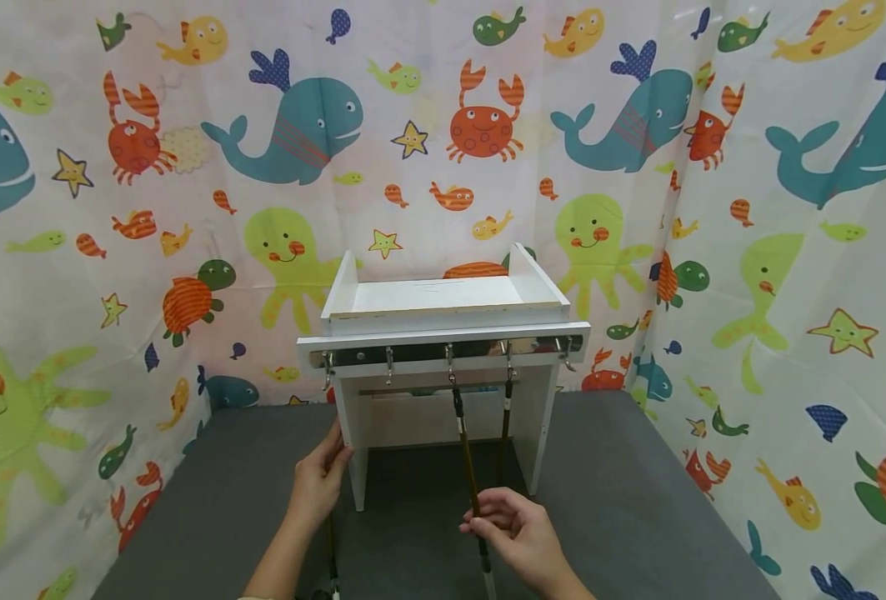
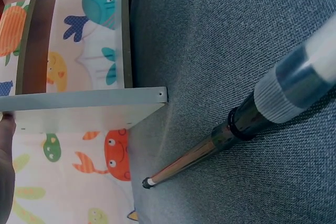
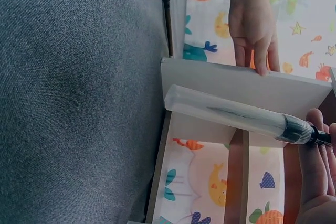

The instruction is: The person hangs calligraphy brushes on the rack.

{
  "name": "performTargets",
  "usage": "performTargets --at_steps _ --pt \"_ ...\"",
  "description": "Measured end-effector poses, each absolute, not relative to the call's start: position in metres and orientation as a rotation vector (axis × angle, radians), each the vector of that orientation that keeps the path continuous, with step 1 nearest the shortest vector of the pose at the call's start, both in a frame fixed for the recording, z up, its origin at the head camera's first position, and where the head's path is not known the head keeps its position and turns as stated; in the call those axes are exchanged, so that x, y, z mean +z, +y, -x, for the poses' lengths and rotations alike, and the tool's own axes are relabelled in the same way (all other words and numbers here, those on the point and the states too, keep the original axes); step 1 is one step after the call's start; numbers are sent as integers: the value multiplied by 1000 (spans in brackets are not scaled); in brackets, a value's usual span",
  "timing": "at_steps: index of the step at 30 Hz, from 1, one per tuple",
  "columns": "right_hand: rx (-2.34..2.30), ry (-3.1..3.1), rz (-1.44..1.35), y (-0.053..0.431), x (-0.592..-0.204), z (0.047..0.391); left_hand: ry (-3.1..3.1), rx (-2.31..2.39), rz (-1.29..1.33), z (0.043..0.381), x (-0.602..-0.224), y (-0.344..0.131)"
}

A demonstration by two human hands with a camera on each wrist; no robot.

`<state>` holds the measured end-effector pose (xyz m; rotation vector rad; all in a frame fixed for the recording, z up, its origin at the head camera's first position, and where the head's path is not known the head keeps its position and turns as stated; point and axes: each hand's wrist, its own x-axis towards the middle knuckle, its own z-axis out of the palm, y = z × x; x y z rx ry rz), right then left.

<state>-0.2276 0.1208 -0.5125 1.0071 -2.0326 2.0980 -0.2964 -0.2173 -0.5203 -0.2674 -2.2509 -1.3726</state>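
Observation:
My right hand [image 1: 518, 533] pinches the lower handle of a calligraphy brush [image 1: 468, 454]. The brush hangs slanted from the middle hook [image 1: 450, 363] of a metal strip on a white wooden shelf [image 1: 443, 320]. Dark bristles show inside its clear plastic cap [image 3: 226, 111] in the right wrist view. On the hook to the right hangs a second brush [image 1: 506, 408], partly behind the shelf's front. My left hand [image 1: 315, 483] rests against the shelf's left side panel [image 1: 352, 450], fingers on its outer face and thumb at its front edge.
Another capped brush [image 2: 194, 156] lies on the grey cloth [image 2: 210, 35] beside my left forearm. The remaining hooks [image 1: 389, 367] carry nothing. A curtain [image 1: 412, 183] printed with sea animals surrounds the table at the back and sides.

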Motion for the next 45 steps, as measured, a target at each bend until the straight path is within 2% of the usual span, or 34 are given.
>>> performTargets --at_steps 15,24,28,38,45 --pt "1971 -2102 -896 114 -518 236 -2254 -1383 269 297 -521 -217" --pt "1797 -2269 -545 107 -518 243 -2245 -1402 262 297 -520 -216" --pt "1710 -2265 -496 107 -519 245 -2233 -1403 272 297 -520 -216" --pt "1762 -2164 -488 113 -515 246 -2230 -1390 281 298 -520 -217" --pt "1799 -2065 -608 120 -510 245 -2239 -1396 268 298 -521 -217"
